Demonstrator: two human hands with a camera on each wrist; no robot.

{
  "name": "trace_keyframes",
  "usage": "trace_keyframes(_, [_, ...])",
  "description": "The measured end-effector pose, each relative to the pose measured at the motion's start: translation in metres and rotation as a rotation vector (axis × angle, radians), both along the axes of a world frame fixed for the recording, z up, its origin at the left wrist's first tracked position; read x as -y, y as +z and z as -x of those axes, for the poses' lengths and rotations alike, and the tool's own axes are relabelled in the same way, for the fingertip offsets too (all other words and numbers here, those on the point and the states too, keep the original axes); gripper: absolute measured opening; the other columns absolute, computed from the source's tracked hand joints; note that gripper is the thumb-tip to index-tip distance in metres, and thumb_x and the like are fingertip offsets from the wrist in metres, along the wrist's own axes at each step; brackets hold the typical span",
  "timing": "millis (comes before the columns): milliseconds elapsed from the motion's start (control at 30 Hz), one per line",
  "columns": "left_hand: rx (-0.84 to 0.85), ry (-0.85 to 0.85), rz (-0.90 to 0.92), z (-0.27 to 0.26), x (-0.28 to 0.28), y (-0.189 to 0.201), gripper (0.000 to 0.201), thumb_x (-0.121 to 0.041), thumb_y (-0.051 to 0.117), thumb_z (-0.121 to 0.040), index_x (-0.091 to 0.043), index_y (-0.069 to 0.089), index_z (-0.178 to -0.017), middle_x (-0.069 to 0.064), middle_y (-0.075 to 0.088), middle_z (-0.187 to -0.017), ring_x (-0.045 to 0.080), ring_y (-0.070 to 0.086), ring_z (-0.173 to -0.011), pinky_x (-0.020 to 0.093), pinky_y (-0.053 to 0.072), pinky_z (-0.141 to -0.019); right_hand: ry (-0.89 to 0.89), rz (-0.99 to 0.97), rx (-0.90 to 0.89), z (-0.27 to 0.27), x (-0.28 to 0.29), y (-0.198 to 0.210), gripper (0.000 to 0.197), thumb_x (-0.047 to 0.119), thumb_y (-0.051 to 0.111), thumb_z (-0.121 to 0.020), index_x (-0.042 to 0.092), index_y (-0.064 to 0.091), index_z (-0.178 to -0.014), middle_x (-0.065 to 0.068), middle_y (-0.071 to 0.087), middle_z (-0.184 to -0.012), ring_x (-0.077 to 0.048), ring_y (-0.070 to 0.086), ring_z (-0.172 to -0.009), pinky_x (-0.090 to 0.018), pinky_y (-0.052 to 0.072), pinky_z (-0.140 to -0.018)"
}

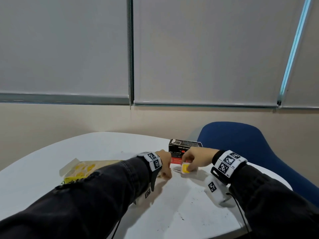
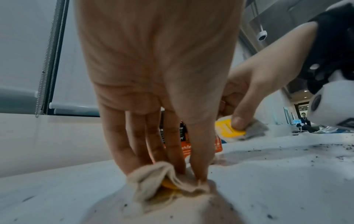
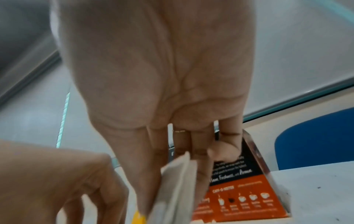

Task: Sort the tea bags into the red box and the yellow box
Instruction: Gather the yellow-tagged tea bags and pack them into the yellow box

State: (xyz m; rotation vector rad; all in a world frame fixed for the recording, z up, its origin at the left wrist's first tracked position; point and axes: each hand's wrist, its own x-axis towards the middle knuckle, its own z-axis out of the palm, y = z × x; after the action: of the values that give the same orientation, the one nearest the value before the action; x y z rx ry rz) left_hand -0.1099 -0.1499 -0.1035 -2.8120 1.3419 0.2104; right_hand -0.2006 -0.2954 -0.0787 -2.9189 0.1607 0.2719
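On the white table point(image 1: 103, 145), my left hand point(image 1: 166, 175) pinches a crumpled tea bag point(image 2: 153, 180) with yellow showing in its folds, pressed against the tabletop. Just to its right, my right hand point(image 1: 187, 167) pinches a tea bag with a yellow tag point(image 1: 185, 168) a little above the table. That bag point(image 3: 176, 189) is gripped between thumb and fingers in the right wrist view. The red and black box point(image 1: 179, 152) stands just behind both hands. The open yellow box point(image 1: 81, 169) lies at the left, partly hidden by my left sleeve.
A blue chair point(image 1: 250, 152) stands behind the table's right edge. Dark tea crumbs point(image 1: 195, 190) are scattered over the table near me. A wall with lowered blinds point(image 1: 207, 49) rises behind the table.
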Motion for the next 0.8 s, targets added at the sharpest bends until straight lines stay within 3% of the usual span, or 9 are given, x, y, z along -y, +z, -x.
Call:
trace_keyframes(67, [0.024,-0.005,-0.026,0.001,0.0,0.005,0.03,-0.03,0.081,-0.064,-0.013,0.057,-0.055,0.001,0.063,-0.063,0.02,0.061,-0.065,0.03,0.054,-0.064,-0.04,-0.105,0.096,-0.001,0.008,0.002,0.013,0.021,0.066,-0.086,0.02,0.067,-0.099,0.011,0.056,-0.076,-0.003,0.05,-0.066,-0.017,0.04,-0.06])
trace_keyframes(167, [0.032,-0.045,-0.085,0.006,-0.002,0.011,0.038,-0.031,0.082,-0.068,-0.017,0.049,-0.057,-0.002,0.057,-0.061,0.019,0.06,-0.07,0.03,0.053,-0.069,-0.113,-0.261,0.219,-0.006,0.014,0.006,0.007,0.021,0.065,-0.089,0.018,0.065,-0.095,0.008,0.059,-0.079,-0.007,0.053,-0.071,-0.018,0.041,-0.063])
trace_keyframes(267, [0.003,-0.076,-0.19,0.003,-0.006,0.014,0.028,-0.029,0.083,-0.067,-0.015,0.059,-0.064,-0.002,0.063,-0.072,0.017,0.063,-0.074,0.028,0.052,-0.068,-0.156,-0.447,0.309,-0.016,0.013,0.008,0.009,0.017,0.067,-0.089,0.013,0.064,-0.096,0.002,0.062,-0.081,-0.01,0.056,-0.072,-0.019,0.047,-0.061])
trace_keyframes(400, [-0.012,-0.08,-0.176,-0.004,-0.013,0.015,0.028,-0.028,0.083,-0.069,-0.008,0.073,-0.087,-0.005,0.057,-0.06,0.016,0.06,-0.07,0.029,0.054,-0.072,-0.176,-0.596,0.389,-0.031,0.006,0.006,0.006,0.014,0.068,-0.088,0.013,0.062,-0.088,-0.002,0.064,-0.083,-0.013,0.058,-0.075,-0.021,0.047,-0.06])
trace_keyframes(467, [0.001,-0.041,-0.096,-0.007,-0.017,0.013,0.031,-0.032,0.079,-0.072,-0.007,0.072,-0.089,-0.004,0.056,-0.06,0.018,0.06,-0.07,0.03,0.055,-0.074,-0.207,-0.65,0.432,-0.038,0.002,0.003,0.007,0.014,0.068,-0.088,0.013,0.061,-0.088,-0.001,0.063,-0.08,-0.014,0.056,-0.074,-0.021,0.046,-0.059])
trace_keyframes(567, [-0.061,0.015,0.059,-0.014,-0.025,0.017,0.027,-0.029,0.072,-0.079,-0.005,0.073,-0.09,0.003,0.068,-0.076,0.019,0.063,-0.074,0.031,0.056,-0.074,-0.245,-0.69,0.468,-0.046,0.0,-0.003,0.008,0.014,0.069,-0.087,0.011,0.063,-0.091,-0.002,0.063,-0.08,-0.015,0.055,-0.074,-0.022,0.044,-0.059])
trace_keyframes(700, [-0.363,0.107,0.515,-0.029,-0.033,0.024,0.014,-0.017,0.069,-0.081,-0.005,0.075,-0.084,0.005,0.069,-0.079,0.015,0.065,-0.072,0.029,0.06,-0.073,-0.288,-0.746,0.501,-0.048,0.0,-0.01,0.017,0.013,0.069,-0.087,0.001,0.067,-0.099,-0.006,0.064,-0.082,-0.014,0.057,-0.073,-0.023,0.049,-0.064])
trace_keyframes(800, [-0.574,0.153,0.844,-0.03,-0.037,0.025,0.015,-0.016,0.069,-0.084,-0.003,0.074,-0.09,0.005,0.069,-0.078,0.011,0.065,-0.07,0.026,0.056,-0.072,-0.3,-0.836,0.538,-0.046,-0.002,-0.016,0.018,0.012,0.068,-0.088,-0.001,0.071,-0.1,-0.009,0.067,-0.086,-0.014,0.063,-0.077,-0.024,0.057,-0.07])
